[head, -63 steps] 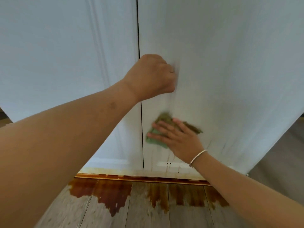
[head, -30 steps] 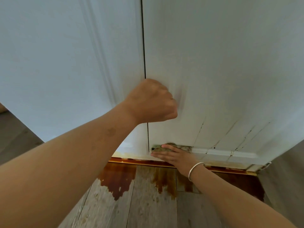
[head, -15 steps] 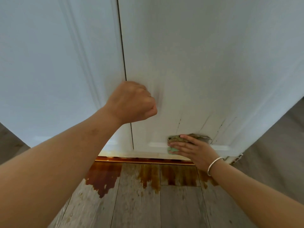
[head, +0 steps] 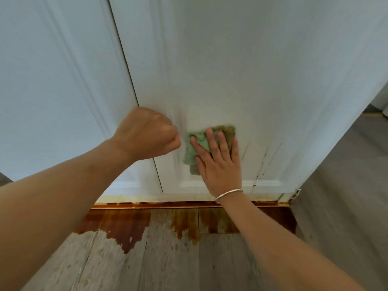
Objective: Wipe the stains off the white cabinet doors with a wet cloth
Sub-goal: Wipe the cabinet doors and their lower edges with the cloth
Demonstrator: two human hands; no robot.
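Cloth (head: 194, 148), green with a brown-soiled upper edge, lies flat on the lower part of the right door (head: 252, 70), pinned under my right hand (head: 220, 164). Fingers are straight and spread with the palm pressing, not curled round it. Cloth shows past my fingertips at the top and left; the rest is hidden under the palm.

Stains (head: 262, 162) left: thin brown drip streaks just right of my hand, toward the door's right edge. They run slanted down to the bottom rail (head: 266, 182). So I judge the next wipe goes right and down from the grip. Long axis of the streaks is near vertical. Right hand is the nearer one by far.

My left hand (head: 147, 134) is a clenched fist holding nothing. It seems braced on the door by the seam (head: 134, 91) with the left door (head: 52, 80), just left of the cloth and apart from it.

Room: open door face to the right, up to its edge. Below there is little room before the bottom edge and the floor (head: 336, 206). Brown spill (head: 126, 227) is pooled on the floor along the doors' base, and a stroke taken too low may pick it up. Faint dark smear beside the fist; can't tell stain from shadow.
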